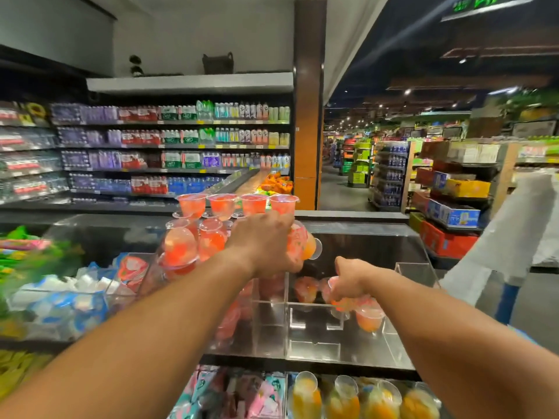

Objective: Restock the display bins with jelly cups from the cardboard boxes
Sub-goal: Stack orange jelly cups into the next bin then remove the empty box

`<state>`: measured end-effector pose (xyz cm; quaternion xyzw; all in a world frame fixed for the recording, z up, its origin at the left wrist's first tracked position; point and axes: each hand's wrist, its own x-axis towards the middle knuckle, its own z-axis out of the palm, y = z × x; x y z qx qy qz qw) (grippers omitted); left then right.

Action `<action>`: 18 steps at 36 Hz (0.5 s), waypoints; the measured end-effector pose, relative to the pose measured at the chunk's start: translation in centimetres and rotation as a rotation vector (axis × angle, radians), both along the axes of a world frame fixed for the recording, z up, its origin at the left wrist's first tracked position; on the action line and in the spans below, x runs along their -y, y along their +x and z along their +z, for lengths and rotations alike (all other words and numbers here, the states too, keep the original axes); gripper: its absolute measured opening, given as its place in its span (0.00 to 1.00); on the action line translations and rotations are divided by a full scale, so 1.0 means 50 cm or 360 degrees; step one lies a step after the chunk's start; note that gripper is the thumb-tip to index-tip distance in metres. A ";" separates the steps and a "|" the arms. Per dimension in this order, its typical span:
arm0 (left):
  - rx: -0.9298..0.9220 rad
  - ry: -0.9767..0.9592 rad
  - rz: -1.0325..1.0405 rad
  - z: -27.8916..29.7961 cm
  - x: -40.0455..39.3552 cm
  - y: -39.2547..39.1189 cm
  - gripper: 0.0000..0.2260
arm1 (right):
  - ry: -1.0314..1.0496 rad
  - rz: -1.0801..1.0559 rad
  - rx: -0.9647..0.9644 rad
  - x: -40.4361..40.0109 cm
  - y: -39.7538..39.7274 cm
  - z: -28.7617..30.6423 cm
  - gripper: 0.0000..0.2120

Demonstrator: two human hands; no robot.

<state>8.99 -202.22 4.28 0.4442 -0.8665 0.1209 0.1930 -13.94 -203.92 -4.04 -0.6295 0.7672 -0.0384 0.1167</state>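
Both arms reached forward over clear acrylic display bins [272, 331] set on a dark bench [363, 246]. The right-hand bin compartment [341, 343] was mostly bare floor, with open room toward its near wall and right wall; a clear divider [286, 297] split it from the middle compartment. The aisle floor [338, 192] beyond the bench edge lay open, running back between shelving.

Left hand [266, 240] was curled around pink-orange jelly cups [299, 243] lying on their sides, held above the divider at the back of the bins. How many cups it gripped could not be told. Right hand [348, 282] was lower, inside the right compartment, fingers curled down on a cluster of jelly cups [360, 303]; one orange cup [369, 319] sat just beside its fingers, near the compartment's right wall.

A stack of red jelly cups [193, 237] filled the bin to the left of the left hand, with an upright row of four cups [236, 204] on top. A few more red cups [305, 288] lay at the back of the right compartment, blurred. The left bins held blue and white packets [66, 306]. The lower front row held yellow-orange cups [363, 397] and pink packets [242, 394].

Drink shelves [175, 146] stood behind. A white-sleeved person [499, 237] stood at the right edge, near stacked boxes [450, 213].
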 end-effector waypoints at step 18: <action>0.0037 0.0101 -0.0050 -0.029 0.043 -0.045 0.32 | 0.0320 0.0287 -0.0415 0.101 -0.013 -0.088 0.30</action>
